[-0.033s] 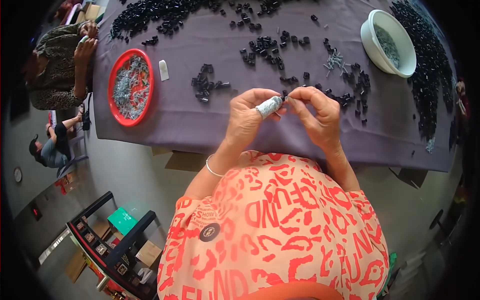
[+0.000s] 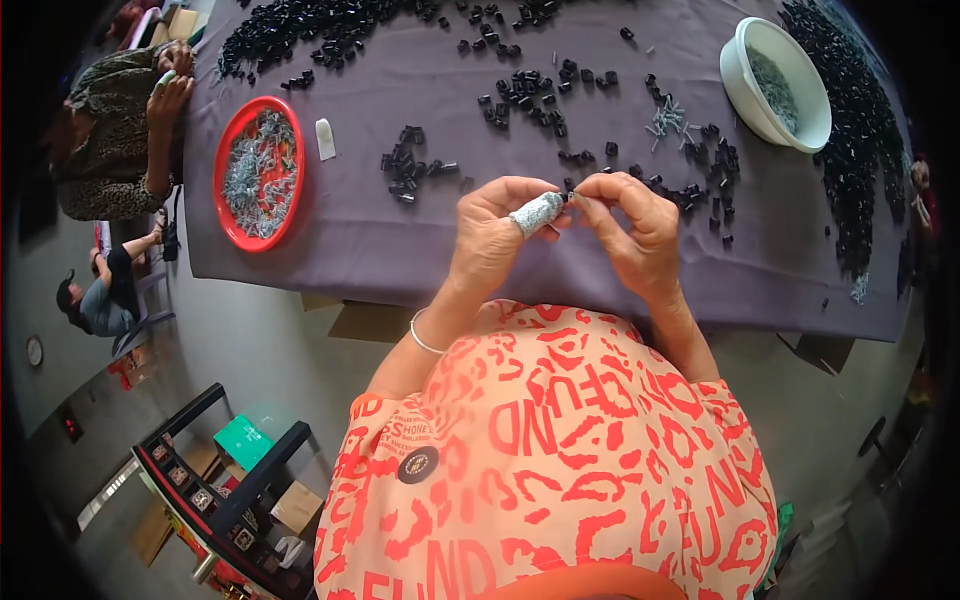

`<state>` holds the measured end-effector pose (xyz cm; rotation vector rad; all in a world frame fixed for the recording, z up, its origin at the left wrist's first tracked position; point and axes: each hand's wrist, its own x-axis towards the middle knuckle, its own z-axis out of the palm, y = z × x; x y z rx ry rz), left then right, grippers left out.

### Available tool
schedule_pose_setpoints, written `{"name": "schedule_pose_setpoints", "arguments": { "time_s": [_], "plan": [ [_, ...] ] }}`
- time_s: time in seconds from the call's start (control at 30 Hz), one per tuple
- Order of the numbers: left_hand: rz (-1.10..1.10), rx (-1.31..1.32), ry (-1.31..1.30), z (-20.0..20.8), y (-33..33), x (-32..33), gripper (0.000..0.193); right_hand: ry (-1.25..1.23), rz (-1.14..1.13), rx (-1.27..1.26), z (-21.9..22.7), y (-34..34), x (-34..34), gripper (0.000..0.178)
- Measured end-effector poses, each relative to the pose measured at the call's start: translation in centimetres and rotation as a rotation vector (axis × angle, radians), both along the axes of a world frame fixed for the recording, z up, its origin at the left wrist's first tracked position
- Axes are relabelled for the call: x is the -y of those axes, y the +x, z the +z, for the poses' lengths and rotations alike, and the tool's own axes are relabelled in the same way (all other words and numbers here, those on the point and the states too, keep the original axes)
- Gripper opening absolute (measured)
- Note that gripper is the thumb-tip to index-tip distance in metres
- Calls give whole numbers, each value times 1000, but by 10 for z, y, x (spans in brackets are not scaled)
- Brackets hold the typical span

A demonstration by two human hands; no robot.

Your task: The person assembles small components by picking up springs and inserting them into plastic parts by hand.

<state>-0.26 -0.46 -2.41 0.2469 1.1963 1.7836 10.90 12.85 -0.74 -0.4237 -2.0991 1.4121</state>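
Close together over the near part of the table, my left hand [image 2: 492, 232] and my right hand [image 2: 642, 228] meet fingertip to fingertip. A small black plastic piece [image 2: 569, 186] shows between them, pinched by my left fingers. My right thumb and forefinger are pressed together against its near end; any tiny part in that pinch is too small to make out. A speckled grey-white wrap [image 2: 537, 214] covers one finger of my left hand. Similar black pieces [image 2: 408, 170] lie loose left of my hands, and more black pieces [image 2: 712, 175] lie to the right.
A red tray [image 2: 222, 190] with small clear-grey parts stands at left, beside a white piece [image 2: 326, 139]. A white bowl [image 2: 738, 85] of similar parts stands at right. Heaps of black pieces [image 2: 850, 180] line the far and right sides. A co-worker's hands [image 2: 168, 100] rest at the left edge.
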Motion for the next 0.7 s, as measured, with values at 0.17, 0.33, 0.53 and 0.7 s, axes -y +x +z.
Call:
{"name": "schedule_pose_setpoints", "arguments": {
  "time_s": [0.17, 0.33, 0.53, 0.7],
  "plan": [
    [19, -88, -4, 6, 13, 5, 15, 103, 8, -13, -2, 13, 6, 11],
    [31, -95, 1, 8, 21, 8, 15, 133, 14, -16, 1, 18, 11, 12],
    [51, -339, -40, 8, 27, 11, 13, 434, 37, 2, 1, 21, 13, 15],
    [38, -496, 5, 4, 27, 18, 13, 330, 80, 90, 3, 24, 18, 15]
  ]
}}
